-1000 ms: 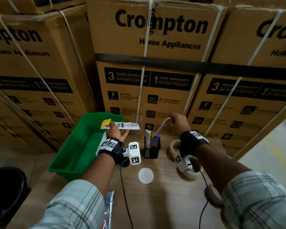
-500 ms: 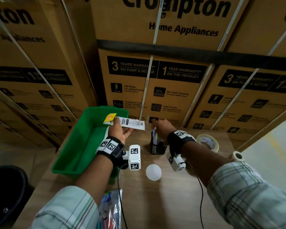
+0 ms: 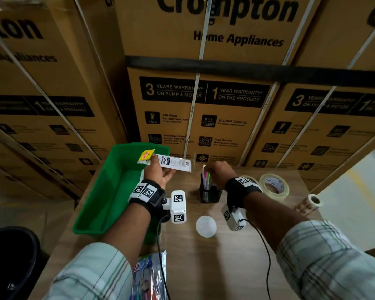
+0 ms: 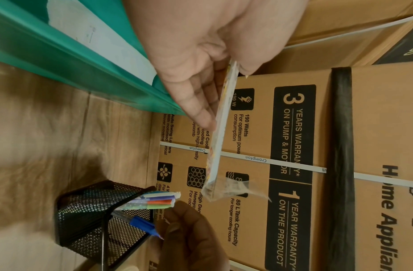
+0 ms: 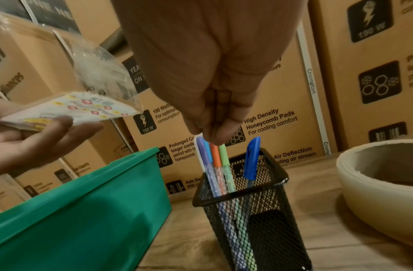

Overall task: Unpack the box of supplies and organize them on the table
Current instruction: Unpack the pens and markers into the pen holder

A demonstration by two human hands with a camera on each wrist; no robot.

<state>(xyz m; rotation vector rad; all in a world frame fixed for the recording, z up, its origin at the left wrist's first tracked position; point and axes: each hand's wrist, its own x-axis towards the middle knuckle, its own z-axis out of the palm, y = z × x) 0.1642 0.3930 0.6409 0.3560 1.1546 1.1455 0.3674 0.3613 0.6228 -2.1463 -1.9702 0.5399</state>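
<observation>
Well into the job, by the look of it. Already standing in the black wire-mesh pen cup [image 5: 249, 210] on the wooden counter [image 3: 214, 267]: four pastel pens [image 5: 215, 161] and one blue-capped pen [image 5: 252, 159]. Right hand [image 3: 220, 172] reaching down over the cup, fingertips [image 5: 215, 135] pinched on the tops of the pastel pens, likely just pushing them in. Left hand [image 3: 159, 173] up beside the green plastic bin [image 3: 100, 204], grip shut on a flat white pen packet [image 3: 173, 162] with a yellow tag, thumb on top and fingers below; packet looks empty or close to it, hard to tell. Set out on the right of the counter: a big clear tape roll [image 3: 274, 186] and a small patterned tape roll [image 3: 310, 203]. Still to sort: the shiny bag of supplies [image 3: 149, 276] at the near edge, plus the packet itself. Something white left in the bin too.
</observation>
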